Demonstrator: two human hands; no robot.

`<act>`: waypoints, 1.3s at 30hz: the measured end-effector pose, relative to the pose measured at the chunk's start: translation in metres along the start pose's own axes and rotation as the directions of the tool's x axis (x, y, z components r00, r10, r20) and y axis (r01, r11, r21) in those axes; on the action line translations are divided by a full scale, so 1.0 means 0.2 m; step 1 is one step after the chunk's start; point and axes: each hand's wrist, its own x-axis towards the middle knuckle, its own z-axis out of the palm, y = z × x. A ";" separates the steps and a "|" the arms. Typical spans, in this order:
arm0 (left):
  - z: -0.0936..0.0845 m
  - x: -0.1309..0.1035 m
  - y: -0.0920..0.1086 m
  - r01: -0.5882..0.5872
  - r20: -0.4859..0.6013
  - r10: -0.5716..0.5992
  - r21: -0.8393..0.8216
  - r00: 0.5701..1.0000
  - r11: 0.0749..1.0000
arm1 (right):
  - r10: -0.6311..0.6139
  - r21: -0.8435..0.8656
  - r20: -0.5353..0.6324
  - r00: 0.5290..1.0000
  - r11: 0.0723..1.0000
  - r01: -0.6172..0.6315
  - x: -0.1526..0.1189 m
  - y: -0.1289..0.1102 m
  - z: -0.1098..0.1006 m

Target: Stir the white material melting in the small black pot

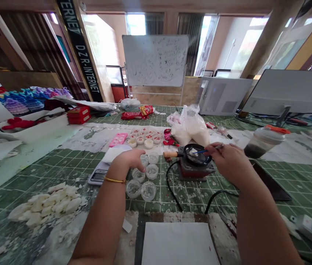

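Observation:
My right hand (226, 158) pinches a thin blue stick (200, 151), its tip in white lumps (192, 151) in a small black frying pan (198, 159). The pan has a wooden handle (171, 154) and rests on a small electric hot plate (193, 173). My left hand (131, 160) reaches over several clear round cups (148, 191), thumb and fingers apart around the far left cup (144, 159); whether they touch it I cannot tell. Left of that hand lies a digital scale (97, 175) with white paper on it.
Filled cups with red bits (148, 137) stand behind, beside a pink mould (118, 140) and a plastic bag of white material (190, 129). White chunks (48, 204) lie front left. A black cord (169, 180) runs by the hot plate. A lidded jar (264, 141) stands right.

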 end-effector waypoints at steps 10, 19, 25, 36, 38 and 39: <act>0.02 0.01 0.00 0.176 0.205 -0.148 -0.125 0.967 0.976 | 0.013 0.012 -0.007 1.000 1.000 -0.013 -0.01 0.00 0.00; 0.07 0.04 -0.02 0.248 0.164 -0.213 -0.230 0.963 0.941 | -0.006 0.069 0.000 1.000 0.998 0.006 0.00 0.01 -0.01; 0.07 0.06 -0.01 0.229 0.091 -0.216 -0.181 0.972 0.956 | -0.003 0.020 -0.003 1.000 1.000 0.003 0.00 0.00 -0.02; -0.01 -0.09 0.29 -0.491 -0.663 0.294 -0.129 0.689 0.861 | -0.028 0.061 0.013 1.000 0.998 0.027 -0.02 -0.01 -0.02; 0.03 -0.07 0.34 -0.473 -0.639 0.343 -0.037 0.688 0.880 | 0.022 0.034 -0.008 1.000 0.999 -0.021 -0.01 -0.01 -0.01; 0.05 -0.05 0.36 -0.445 -0.609 0.353 0.000 0.711 0.896 | 0.039 0.004 -0.019 0.999 0.999 -0.039 -0.01 0.00 -0.01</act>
